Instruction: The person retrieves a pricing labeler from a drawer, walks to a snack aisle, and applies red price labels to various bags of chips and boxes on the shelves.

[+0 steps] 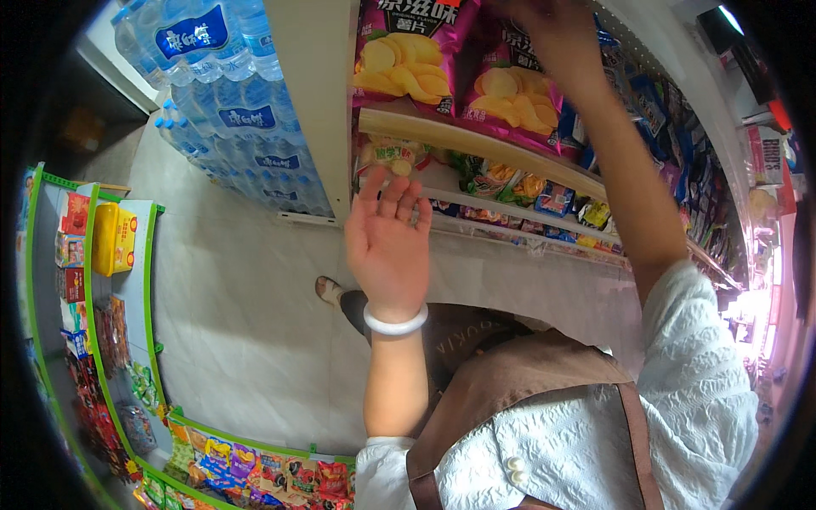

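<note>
My left hand (390, 245) is raised with its palm showing and its fingers slightly apart. It holds nothing, and a white bangle (395, 326) circles its wrist. Behind its fingertips, on a lower shelf, lies a round snack pack (396, 153). Stretched up to the top edge of the view, my right hand (551, 32) is blurred and partly cut off. It overlaps the upper part of a purple potato chip bag (513, 95); whether its fingers grip the bag cannot be seen. A second purple chip bag (408, 67) stands to the left on the same shelf.
A pale shelf edge (472, 143) runs below the chip bags, with lower shelves of snacks beneath. Shrink-wrapped water bottles (223, 76) are stacked beyond the shelf's side panel (306, 95). Green-edged racks (153, 274) hold snacks and a yellow tub (113, 239) at left.
</note>
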{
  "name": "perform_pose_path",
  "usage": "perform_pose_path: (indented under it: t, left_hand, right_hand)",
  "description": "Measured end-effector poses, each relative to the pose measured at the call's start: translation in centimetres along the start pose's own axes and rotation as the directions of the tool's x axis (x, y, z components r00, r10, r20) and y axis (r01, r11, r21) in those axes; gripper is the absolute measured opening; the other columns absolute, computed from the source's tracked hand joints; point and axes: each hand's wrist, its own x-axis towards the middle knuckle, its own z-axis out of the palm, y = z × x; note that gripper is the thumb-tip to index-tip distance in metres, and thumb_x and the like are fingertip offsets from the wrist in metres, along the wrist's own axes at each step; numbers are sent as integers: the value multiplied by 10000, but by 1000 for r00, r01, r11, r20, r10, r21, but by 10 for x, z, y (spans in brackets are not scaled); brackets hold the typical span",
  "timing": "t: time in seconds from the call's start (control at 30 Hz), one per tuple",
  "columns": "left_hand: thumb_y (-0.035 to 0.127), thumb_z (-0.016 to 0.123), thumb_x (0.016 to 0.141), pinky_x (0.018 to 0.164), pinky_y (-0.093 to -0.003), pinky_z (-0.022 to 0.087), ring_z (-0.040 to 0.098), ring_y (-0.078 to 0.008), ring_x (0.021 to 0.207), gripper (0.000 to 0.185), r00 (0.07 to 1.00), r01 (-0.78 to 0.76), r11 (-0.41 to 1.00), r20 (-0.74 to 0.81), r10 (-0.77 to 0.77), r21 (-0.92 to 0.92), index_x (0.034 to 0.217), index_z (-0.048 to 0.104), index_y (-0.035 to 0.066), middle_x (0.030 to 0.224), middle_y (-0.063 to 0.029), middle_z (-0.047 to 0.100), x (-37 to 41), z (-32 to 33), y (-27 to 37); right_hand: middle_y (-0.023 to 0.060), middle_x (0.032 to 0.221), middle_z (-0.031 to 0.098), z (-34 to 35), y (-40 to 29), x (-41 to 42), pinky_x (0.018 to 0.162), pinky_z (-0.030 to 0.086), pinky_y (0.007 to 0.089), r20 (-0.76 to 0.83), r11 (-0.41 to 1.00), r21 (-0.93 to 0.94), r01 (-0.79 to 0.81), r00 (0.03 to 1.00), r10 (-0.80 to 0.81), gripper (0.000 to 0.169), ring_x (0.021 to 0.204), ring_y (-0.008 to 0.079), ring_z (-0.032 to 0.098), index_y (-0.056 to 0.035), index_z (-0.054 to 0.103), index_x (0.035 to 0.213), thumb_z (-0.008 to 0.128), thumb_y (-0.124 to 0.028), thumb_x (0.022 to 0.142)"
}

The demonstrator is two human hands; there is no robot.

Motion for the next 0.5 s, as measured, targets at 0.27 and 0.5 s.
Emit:
perform_pose_path:
  t: [0.27, 0.5]
  left_hand:
    - [310, 476, 973, 962, -373, 392, 518, -210, 1084, 371, 964, 131, 991, -237, -121, 30, 1260, 538, 84, 1115, -62, 588, -46, -65, -14]
    - [317, 487, 988, 919, -331, 400, 540, -179, 1031, 358, 892, 196, 980, -421, -161, 39, 1254, 535, 83, 1074, -46, 606, -77, -97, -11]
  right_hand:
    - [207, 1255, 585, 66, 44, 63, 1034, 376, 443, -41, 957, -187, 221, 972, -233, 438, 1181, 380, 515, -49, 588, 1241, 608, -308, 888]
    - [200, 1219, 596, 86, 36, 67, 1015, 379, 445, -101, 965, -122, 233, 964, -246, 418, 1142, 371, 529, -51, 598, 1220, 595, -308, 890]
